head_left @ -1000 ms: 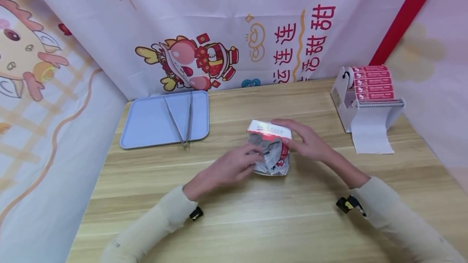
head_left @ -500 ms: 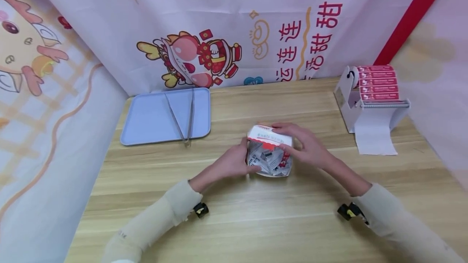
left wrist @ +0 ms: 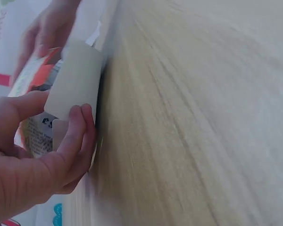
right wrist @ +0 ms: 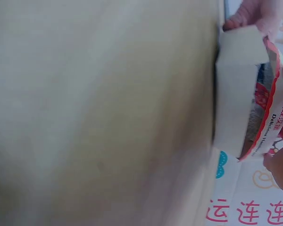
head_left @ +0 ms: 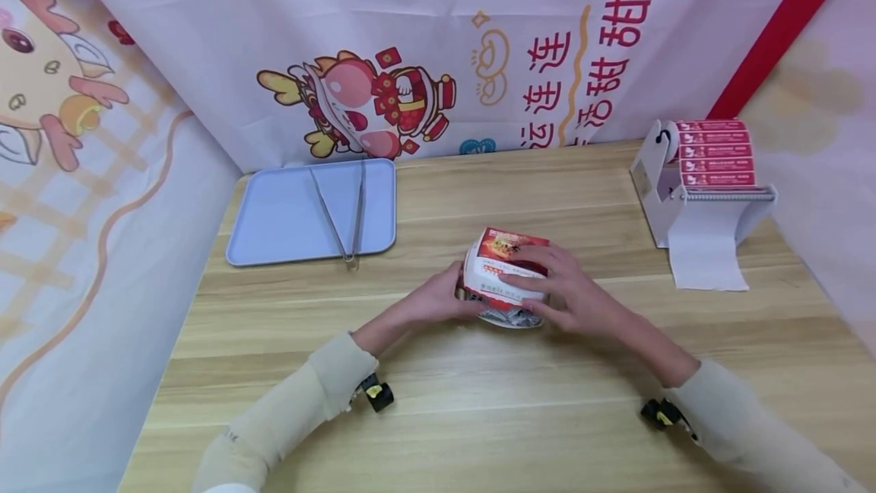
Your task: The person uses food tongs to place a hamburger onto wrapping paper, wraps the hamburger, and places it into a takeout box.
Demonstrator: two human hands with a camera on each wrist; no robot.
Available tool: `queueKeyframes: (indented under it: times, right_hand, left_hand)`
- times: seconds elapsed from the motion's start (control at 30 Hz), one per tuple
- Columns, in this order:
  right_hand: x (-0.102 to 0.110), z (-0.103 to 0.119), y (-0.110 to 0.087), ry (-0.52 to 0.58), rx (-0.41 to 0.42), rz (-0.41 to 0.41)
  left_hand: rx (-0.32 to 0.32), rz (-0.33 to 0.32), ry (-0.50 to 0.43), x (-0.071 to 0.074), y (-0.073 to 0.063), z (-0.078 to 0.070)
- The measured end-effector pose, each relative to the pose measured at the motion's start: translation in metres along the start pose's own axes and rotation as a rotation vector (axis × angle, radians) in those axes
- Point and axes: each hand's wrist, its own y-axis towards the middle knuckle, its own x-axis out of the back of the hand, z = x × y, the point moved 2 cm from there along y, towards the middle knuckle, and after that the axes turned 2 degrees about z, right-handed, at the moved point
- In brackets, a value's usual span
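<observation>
A paper burger box (head_left: 509,265), white and red with a burger picture on its lid, sits on the wooden table with the lid tilted partly down. Grey printed wrapping paper (head_left: 515,316) shows through the gap at its front. My left hand (head_left: 438,299) grips the box's left side, and the left wrist view has thumb and fingers (left wrist: 78,132) around its white corner. From the right, my right hand (head_left: 571,291) holds the lid, fingers spread over the top and thumb by the front edge. In the right wrist view the lid's red scalloped edge (right wrist: 269,110) stands apart from the white base (right wrist: 236,103).
A light blue tray (head_left: 274,219) lies at the back left, with metal tongs (head_left: 359,208) across it reaching past its front edge. At the back right stands a label dispenser (head_left: 657,196) with a red label roll and a hanging white strip. A printed cloth hangs behind.
My left hand has gone from the wrapping paper to the box's left side. My right hand has brought the lid forward and down, covering most of the paper.
</observation>
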Motion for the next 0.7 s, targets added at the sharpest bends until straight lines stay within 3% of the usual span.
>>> queueKeyframes:
  times: [0.2, 0.37, 0.5, 0.7]
  right_hand:
    - [-0.004, 0.000, -0.005, -0.023, -0.042, 0.008]
    - [-0.001, 0.001, -0.002, -0.041, -0.080, 0.002]
    - [-0.002, -0.001, 0.002, -0.078, -0.097, 0.030]
    - [0.001, -0.003, 0.011, -0.161, -0.105, 0.087]
  left_hand:
    - [0.114, 0.055, -0.116, 0.006, -0.004, 0.002]
    - [0.196, 0.063, -0.337, 0.006, -0.002, -0.001]
    - [0.219, 0.035, -0.446, 0.004, 0.001, 0.000]
    - [0.205, -0.005, -0.527, 0.003, 0.000, -0.001]
